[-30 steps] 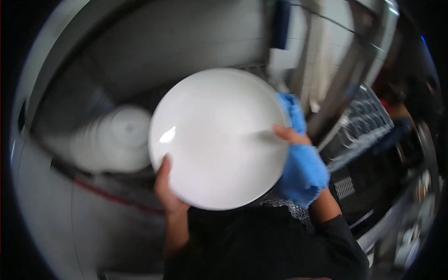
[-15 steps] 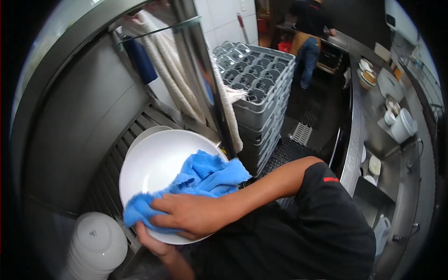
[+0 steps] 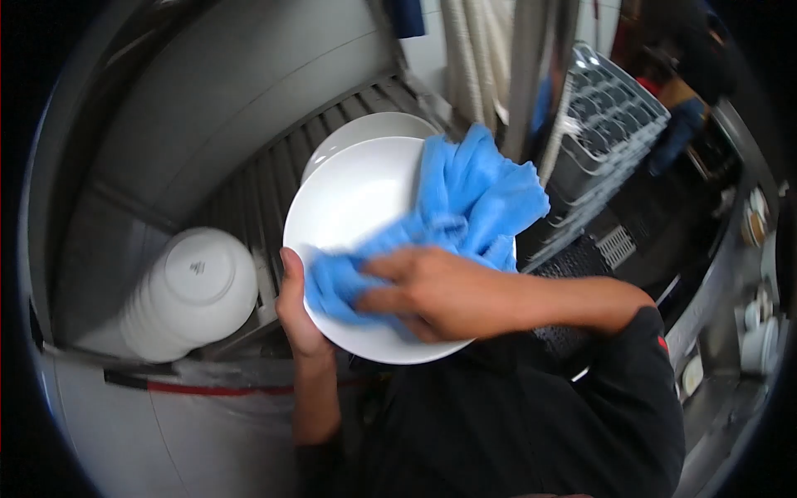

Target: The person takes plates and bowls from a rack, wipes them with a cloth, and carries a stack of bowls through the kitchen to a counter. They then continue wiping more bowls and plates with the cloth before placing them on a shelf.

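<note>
A large white bowl [image 3: 357, 195] is tilted toward me in front of my body. My left hand [image 3: 299, 307] grips its lower left rim, thumb over the edge and the other fingers hidden underneath. Inside the bowl my right hand [image 3: 423, 290], somewhat blurred, presses a bunched blue cloth [image 3: 481, 191] against the surface, fingers curled into it. The loose part of the cloth drapes over the bowl's right rim. Behind the held bowl, another white dish [image 3: 374, 126] rests on the slatted rack.
A stack of upside-down white bowls [image 3: 199, 274] stands at left on the slatted metal rack [image 3: 249, 195]. Grey glass crates [image 3: 614, 124] are piled at right, beside a metal post [image 3: 540, 75] and hanging towels [image 3: 477, 58]. Another person [image 3: 693, 100] stands at far right.
My view has turned left and down, so the bowl stack and rack appear higher. The bowl shows more upright to me, and my right hand has shifted the cloth across it.
</note>
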`<state>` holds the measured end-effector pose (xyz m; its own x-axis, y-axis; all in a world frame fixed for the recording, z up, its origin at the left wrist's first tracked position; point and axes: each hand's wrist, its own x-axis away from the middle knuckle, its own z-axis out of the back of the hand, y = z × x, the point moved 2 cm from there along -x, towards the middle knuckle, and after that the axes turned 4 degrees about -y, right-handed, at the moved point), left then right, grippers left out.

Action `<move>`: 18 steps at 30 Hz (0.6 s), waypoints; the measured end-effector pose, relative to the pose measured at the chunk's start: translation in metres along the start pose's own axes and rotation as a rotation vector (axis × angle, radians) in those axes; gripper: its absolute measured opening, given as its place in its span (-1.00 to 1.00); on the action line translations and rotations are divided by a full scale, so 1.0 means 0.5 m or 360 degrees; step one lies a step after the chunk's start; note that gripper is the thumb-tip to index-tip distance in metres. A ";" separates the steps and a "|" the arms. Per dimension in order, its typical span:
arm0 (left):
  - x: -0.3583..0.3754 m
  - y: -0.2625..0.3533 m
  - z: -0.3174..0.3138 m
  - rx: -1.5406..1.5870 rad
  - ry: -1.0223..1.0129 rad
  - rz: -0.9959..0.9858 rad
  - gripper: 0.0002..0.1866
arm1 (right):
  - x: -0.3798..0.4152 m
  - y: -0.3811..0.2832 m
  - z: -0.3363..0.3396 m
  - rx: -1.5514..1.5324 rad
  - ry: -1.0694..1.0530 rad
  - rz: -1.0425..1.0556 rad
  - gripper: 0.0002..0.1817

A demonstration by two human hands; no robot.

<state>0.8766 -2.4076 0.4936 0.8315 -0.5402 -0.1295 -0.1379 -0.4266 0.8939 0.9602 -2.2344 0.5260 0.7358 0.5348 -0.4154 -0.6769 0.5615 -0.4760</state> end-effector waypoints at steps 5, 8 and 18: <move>-0.012 0.048 0.060 -0.0037 0.0448 -0.0129 -0.40 | 0.056 0.002 0.110 -0.0909 -0.0306 0.0112 -0.58; -0.033 0.058 0.082 0.0039 0.0607 -0.0074 -0.43 | 0.118 0.030 0.155 -0.1298 0.0198 0.0021 -0.66; -0.124 0.027 0.097 0.0174 0.0690 0.0164 -0.47 | 0.327 0.147 0.080 -0.1823 0.1421 -0.0272 -0.47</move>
<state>0.7973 -2.4152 0.4932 0.9557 -0.2404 0.1702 -0.2684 -0.4734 0.8390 1.0300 -2.0804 0.4541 0.8609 -0.2859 -0.4208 -0.5084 -0.4506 -0.7338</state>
